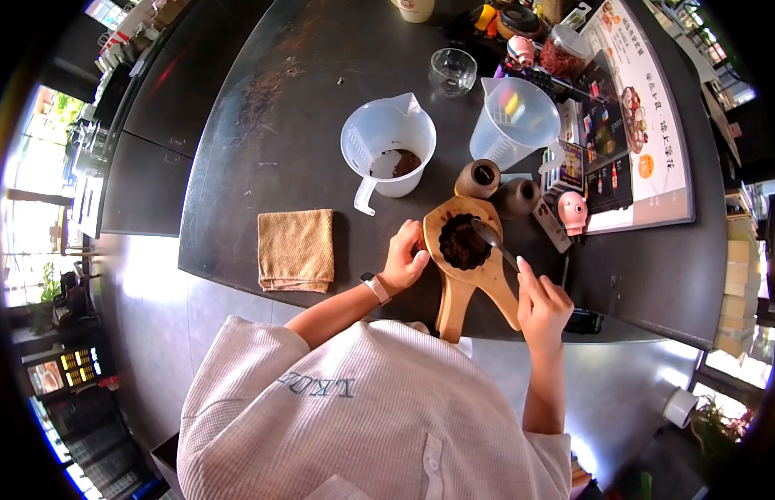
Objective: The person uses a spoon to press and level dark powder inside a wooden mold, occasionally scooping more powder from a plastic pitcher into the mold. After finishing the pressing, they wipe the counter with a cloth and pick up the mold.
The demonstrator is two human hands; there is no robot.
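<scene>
A wooden mold (438,234) lies at the table's front edge, two leg-like wooden parts extending toward me. Dark brown, crumbly material (464,248) fills its scalloped hollow. My right hand (543,307) grips a metal spoon (507,255), whose bowl dips into the hollow's upper right side. On the mold's left side, my left hand (403,258) has its fingers curled in against the edge. Behind the mold stand two small brown pots (479,178) close together. To the left, a clear plastic measuring jug (375,133) has some dark material at its bottom.
A folded tan cloth (295,248) lies left of my left hand. Another clear jug (511,125) and a small glass bowl (452,72) stand farther back. At right are a pink pig figurine (573,213), a large printed menu (654,125) and a jar (564,52).
</scene>
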